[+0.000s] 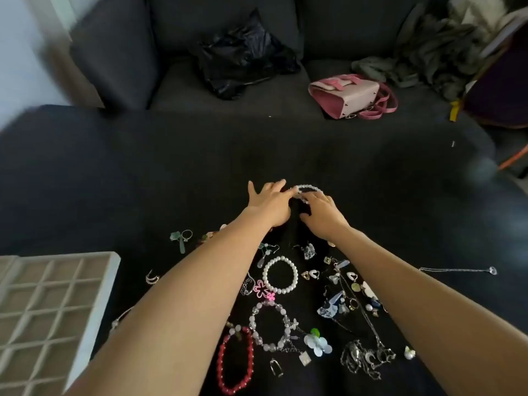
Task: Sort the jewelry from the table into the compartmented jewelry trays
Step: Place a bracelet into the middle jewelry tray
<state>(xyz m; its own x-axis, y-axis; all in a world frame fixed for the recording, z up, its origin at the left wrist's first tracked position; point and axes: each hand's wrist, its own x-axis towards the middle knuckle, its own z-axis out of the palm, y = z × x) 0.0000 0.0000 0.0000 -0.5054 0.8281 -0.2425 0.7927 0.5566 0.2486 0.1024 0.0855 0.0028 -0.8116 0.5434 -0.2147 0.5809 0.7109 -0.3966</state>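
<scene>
On the black cloth-covered table (114,178), both my hands reach forward to a pale beaded bracelet (310,187) lying beyond the jewelry pile. My left hand (268,200) has spread fingers, and its fingertip touches the bracelet's left side. My right hand (321,212) lies over the bracelet's near side with its fingers curled on the beads. Closer to me lie a white pearl bracelet (280,274), a clear pink beaded bracelet (271,327), a red beaded bracelet (235,361), a pink flower piece (261,288), rings, earrings and silver chains (365,358). A grey compartmented tray (43,310) sits at the left edge.
A thin silver necklace (457,270) lies alone at the right. A dark sofa (228,30) stands behind the table with a black plastic bag (243,58), a pink handbag (348,95) and grey clothes (428,52) on it.
</scene>
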